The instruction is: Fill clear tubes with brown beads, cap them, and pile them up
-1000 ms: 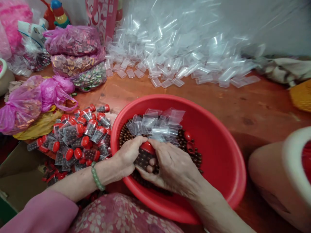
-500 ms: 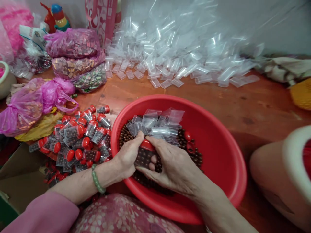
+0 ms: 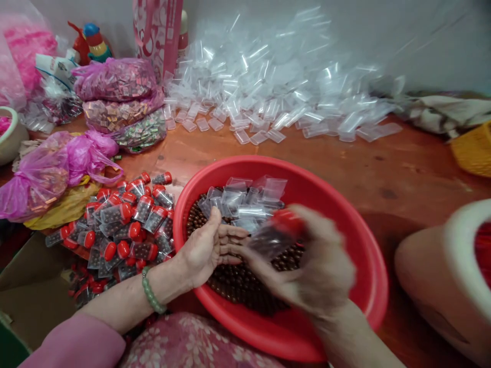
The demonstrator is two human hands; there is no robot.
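Observation:
My right hand (image 3: 322, 266), smeared by motion, grips a small clear plastic container (image 3: 268, 240) with a red cap, tilted over the basin. Dark beads seem to show inside it, though blurred. My left hand (image 3: 209, 245) is open, palm turned inward and fingers stretched toward the container, over the left part of the basin. Under both hands is a large red basin (image 3: 356, 240). Brown round beads (image 3: 245, 286) lie in it, and clear empty sleeves (image 3: 253, 209) rest on top of them.
Left of the basin lies a heap of filled, red-capped containers (image 3: 143, 209), beside a cardboard box (image 3: 34, 276). Pink bags (image 3: 115, 79) of small pieces stand behind. Many clear sleeves (image 3: 261, 97) are piled along the wall. A pale tub (image 3: 433, 271) stands at the right.
The capped container has left my left hand and moved right and tilted in my right hand. My left fingers have opened out.

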